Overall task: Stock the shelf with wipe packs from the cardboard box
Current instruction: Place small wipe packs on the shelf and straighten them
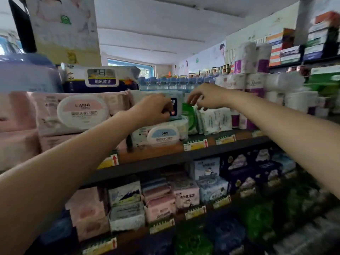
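Note:
Both arms reach up to the top shelf (pixel 165 153). My left hand (pixel 153 109) grips the front of a pale blue wipe pack (pixel 176 100), which lies on top of another blue-lidded Liyou wipe pack (pixel 161 134). My right hand (pixel 204 97) hovers just right of that upper pack, fingers curled down over a green pack (pixel 188 115) and small white packs (pixel 215 119); whether it pinches anything is unclear. Pink Liyou wipe packs (pixel 81 113) are stacked to the left. The cardboard box is out of view.
A navy-and-white wipe pack (pixel 101 78) lies on top of the pink stack. Toilet-roll packs (pixel 257 83) and water bottles (pixel 174 83) stand behind and to the right. The lower shelves (pixel 184 214) hold tissue and wipe packs with price tags along their edges.

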### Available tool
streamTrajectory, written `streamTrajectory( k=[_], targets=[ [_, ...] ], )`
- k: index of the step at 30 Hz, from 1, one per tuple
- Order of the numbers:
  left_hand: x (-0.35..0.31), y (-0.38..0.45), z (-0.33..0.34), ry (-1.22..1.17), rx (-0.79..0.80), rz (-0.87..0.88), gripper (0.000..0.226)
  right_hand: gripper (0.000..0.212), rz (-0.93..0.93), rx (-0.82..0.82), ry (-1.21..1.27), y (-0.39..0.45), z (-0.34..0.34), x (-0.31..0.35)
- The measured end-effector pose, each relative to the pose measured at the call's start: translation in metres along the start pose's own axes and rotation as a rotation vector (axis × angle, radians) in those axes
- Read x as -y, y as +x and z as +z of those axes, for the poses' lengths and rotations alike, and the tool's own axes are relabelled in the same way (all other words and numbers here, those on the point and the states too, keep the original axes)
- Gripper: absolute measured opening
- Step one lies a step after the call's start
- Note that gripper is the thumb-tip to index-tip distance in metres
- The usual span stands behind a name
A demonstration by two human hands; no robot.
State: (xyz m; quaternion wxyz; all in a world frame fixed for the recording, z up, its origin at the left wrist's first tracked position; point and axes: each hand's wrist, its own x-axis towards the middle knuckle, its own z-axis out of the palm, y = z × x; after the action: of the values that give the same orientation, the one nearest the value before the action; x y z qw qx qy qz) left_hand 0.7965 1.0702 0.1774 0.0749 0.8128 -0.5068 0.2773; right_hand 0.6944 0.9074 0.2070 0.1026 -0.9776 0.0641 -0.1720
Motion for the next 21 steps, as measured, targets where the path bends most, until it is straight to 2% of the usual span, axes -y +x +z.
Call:
streamTrajectory(
  k=[3, 5, 9, 15, 21],
  targets=[
    [-0.018, -0.008, 0.025, 0.160, 0.236, -0.104, 0.043, 0.053, 0.012, 0.042, -0.031, -0.019, 0.012, -0.017],
    [-0.027, -0.018, 0.034, 0.176, 0.291, -0.175, 0.044, 0.053, 0.018, 0.093, -0.071, -0.027, 0.023, -0.025],
    [-0.043, -0.024, 0.040, 0.142, 0.223, -0.192, 0.045, 0.053, 0.048, 0.172, -0.160, -0.036, 0.037, -0.042],
    [-0.060, -0.002, 0.051, 0.144, 0.113, -0.085, 0.044, 0.055, 0.140, 0.149, -0.151, -0.021, 0.045, -0.083],
    [-0.076, 0.049, 0.081, 0.106, 0.116, -0.027, 0.041, 0.054, 0.183, 0.139, -0.083, -0.006, 0.053, -0.121]
  ],
)
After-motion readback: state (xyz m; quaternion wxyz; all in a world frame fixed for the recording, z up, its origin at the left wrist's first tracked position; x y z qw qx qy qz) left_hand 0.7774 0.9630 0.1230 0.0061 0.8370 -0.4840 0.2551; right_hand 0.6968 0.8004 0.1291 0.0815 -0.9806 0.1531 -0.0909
